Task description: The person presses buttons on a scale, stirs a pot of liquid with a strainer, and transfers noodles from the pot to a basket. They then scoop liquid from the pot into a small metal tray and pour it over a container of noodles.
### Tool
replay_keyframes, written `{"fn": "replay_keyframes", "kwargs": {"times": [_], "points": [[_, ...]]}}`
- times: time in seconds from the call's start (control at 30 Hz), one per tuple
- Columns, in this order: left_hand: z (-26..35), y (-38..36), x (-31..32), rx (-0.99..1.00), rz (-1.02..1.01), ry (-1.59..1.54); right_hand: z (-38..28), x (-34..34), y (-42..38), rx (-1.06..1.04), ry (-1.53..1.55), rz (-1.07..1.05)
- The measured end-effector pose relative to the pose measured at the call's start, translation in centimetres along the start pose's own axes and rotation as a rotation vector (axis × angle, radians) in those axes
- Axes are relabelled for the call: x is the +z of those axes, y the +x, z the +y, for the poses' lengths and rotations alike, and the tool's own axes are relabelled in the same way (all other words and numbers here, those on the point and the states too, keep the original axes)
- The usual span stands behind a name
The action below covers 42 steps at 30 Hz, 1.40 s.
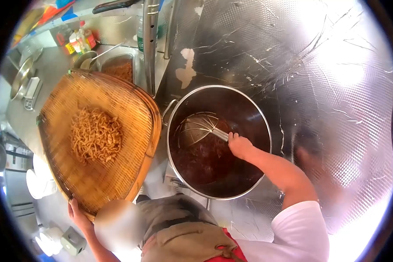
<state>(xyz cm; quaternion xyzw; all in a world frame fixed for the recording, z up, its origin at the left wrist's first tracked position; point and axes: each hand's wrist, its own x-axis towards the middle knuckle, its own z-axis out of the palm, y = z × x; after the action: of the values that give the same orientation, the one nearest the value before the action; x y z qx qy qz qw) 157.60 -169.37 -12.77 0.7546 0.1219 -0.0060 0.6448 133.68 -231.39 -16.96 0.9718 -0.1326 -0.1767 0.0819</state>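
Note:
A large steel pot (266, 131) holds dark reddish-brown liquid. My right hand (240, 145) is closed around the metal handle of a wide wire strainer (196, 127), whose basket hangs inside the pot, at its left side. Left of the pot is a big woven bamboo tray (91, 185), tilted, with a pile of brown fried-looking strips (96, 134) on it. My left hand (75, 212) grips the bamboo tray at its lower left edge, with the fingers partly hidden by the rim.
Sauce bottles (81, 41), a metal container of reddish-brown food (119, 67) and a bowl with a ladle (86, 61) stand on the counter behind the tray. A scale (32, 93) lies at the left. Shiny textured metal sheeting (318, 78) surrounds the pot's right side.

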Motion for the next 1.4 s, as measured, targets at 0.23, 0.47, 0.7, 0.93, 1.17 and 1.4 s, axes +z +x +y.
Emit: {"fn": "replay_keyframes", "kwargs": {"times": [0.23,0.47,0.7,0.93,1.17,1.4], "points": [[-0.9,-0.2,-0.4,0.037,0.011,0.04,4.2,0.5,3.2,0.103,-0.093,-0.353],[0.8,-1.0,1.1,0.02,0.1,0.048,9.3,-0.4,2.2,0.309,0.219,-1.348],[1.4,-1.4,1.7,0.03,0.13,0.049,3.7,6.5,0.2,0.314,0.699,-1.396],[1.2,-1.2,1.7,0.043,0.185,0.143,0.8,6.7,3.2,0.168,0.89,-1.119],[0.8,-0.5,1.3,0.075,0.086,0.156,4.3,-1.2,-3.1,0.308,1.093,-1.007],[2.0,-0.9,1.5,-0.08,-0.004,-0.047,4.6,-5.5,-9.0,0.375,1.226,-0.917]]}}
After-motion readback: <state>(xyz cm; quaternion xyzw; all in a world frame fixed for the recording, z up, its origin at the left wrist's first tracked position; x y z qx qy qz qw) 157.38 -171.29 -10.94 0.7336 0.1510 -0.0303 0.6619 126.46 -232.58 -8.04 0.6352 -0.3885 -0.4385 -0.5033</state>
